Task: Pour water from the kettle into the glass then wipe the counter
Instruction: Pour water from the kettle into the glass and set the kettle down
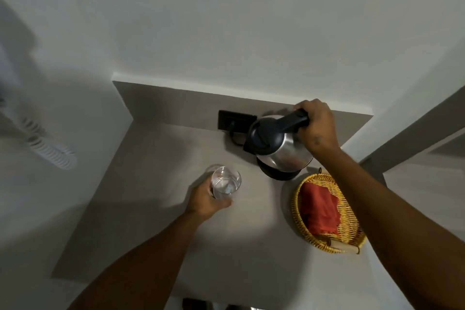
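Observation:
A steel kettle (285,151) with a black lid and black handle is tilted to the left just over its black base (278,174) at the back of the grey counter (161,209). My right hand (318,126) grips the kettle's handle. A clear glass (225,182) stands left of the kettle, in front of its spout, with my left hand (207,200) wrapped around its near side. A red cloth (319,209) lies folded in a yellow wicker basket (297,209) on the right.
A black wall socket (235,121) with a plug and cord sits behind the kettle on the grey backsplash. White walls close the counter at the left and back. A coiled white cord (47,148) hangs at the far left.

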A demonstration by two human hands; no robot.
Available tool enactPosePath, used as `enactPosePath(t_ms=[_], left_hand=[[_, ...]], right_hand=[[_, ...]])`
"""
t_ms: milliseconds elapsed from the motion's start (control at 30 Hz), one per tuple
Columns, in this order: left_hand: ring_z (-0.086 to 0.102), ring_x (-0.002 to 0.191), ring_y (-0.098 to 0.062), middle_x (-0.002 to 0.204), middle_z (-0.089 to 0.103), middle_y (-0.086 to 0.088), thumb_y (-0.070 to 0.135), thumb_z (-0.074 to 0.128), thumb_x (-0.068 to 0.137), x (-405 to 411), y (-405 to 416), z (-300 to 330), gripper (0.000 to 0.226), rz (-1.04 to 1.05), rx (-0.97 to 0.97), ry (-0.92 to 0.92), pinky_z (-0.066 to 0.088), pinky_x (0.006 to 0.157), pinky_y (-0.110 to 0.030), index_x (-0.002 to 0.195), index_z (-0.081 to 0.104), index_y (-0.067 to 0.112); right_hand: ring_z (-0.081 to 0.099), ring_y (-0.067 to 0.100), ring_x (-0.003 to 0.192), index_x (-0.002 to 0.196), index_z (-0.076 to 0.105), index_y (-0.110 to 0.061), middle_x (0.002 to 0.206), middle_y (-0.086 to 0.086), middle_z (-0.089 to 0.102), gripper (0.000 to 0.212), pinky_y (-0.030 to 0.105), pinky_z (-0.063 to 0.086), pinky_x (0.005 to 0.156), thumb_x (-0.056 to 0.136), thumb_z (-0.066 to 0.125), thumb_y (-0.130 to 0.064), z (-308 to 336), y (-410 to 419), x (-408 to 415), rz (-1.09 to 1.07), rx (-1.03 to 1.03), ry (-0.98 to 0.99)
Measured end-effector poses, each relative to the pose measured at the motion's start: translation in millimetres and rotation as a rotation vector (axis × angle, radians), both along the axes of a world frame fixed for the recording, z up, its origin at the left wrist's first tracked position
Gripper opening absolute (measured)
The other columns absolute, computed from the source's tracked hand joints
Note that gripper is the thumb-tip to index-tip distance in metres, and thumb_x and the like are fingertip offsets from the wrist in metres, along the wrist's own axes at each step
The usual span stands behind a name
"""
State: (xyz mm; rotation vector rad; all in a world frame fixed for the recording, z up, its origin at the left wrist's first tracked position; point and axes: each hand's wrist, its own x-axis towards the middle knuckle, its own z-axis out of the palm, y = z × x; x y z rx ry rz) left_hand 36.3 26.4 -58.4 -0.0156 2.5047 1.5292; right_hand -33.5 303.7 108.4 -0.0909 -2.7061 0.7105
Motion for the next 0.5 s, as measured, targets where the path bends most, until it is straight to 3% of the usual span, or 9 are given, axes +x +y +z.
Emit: enactPosePath(t_ms=[133, 333, 500], left_hand=[[0.064, 0.091, -0.013, 0.104, 0.071, 0.002, 0.005, 0.097, 0.053, 0, -1, 0, 0.078, -0.010, 0.025, -0.057, 0.042, 0.066, 0.001, 0.123, 0.064, 0.015], [0.064, 0.092, -0.009, 0.106, 0.071, 0.002, 0.008, 0.098, 0.054, -4, -5, -5, 0.076, -0.049, 0.055, -0.077, 0.042, 0.068, 0.001, 0.123, 0.065, 0.013], [0.061, 0.086, -0.003, 0.098, 0.069, 0.012, 0.007, 0.097, 0.056, -7, -9, -12, 0.076, -0.071, 0.097, -0.103, 0.045, 0.068, -0.002, 0.124, 0.065, 0.014]], right_hand=[[0.050, 0.032, 0.093, 0.096, 0.069, -0.012, 0.093, 0.012, 0.061, 0.027, 0.042, 0.042, 0.078, 0.073, 0.071, 0.003, 24, -31, 7, 0.225, 0.247, 0.088], [0.047, 0.031, 0.094, 0.098, 0.065, -0.017, 0.092, 0.009, 0.057, 0.018, 0.041, 0.032, 0.083, 0.081, 0.070, -0.012, 45, -70, 18, 0.451, 0.514, 0.136], [0.048, 0.031, 0.094, 0.098, 0.065, -0.016, 0.091, 0.010, 0.056, 0.020, 0.043, 0.031, 0.086, 0.080, 0.073, -0.015, 50, -84, 18, 0.483, 0.669, 0.121]])
